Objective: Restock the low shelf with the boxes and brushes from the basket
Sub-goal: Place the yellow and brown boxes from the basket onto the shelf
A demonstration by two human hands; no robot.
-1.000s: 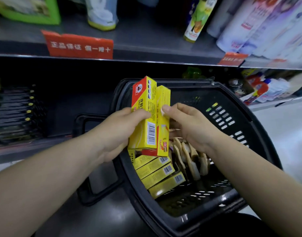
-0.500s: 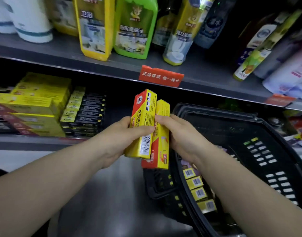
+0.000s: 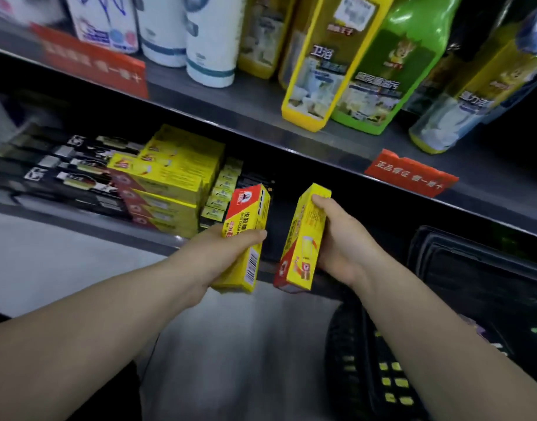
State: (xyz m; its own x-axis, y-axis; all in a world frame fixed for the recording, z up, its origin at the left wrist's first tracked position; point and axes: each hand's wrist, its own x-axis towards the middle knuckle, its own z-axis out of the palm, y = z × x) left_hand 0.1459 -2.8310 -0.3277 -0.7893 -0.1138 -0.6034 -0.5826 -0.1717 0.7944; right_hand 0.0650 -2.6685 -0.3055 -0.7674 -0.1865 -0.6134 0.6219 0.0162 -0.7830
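**While 2 boxes hang at the shelf front, the basket waits**

While the left hand point(image 3: 227, 253) grips 1 yellow box point(image 3: 246, 226) around its middle and the right hand point(image 3: 343, 244) clasps the other yellow box point(image 3: 303, 238) from its right side, both cartons hang apart just before the low shelf point(image 3: 94, 224). Neither is placed yet. A stack of matching boxes point(image 3: 170, 183) lies there to the left. The basket point(image 3: 473, 262) sits at right, its contents hidden, so what remains cannot be told.
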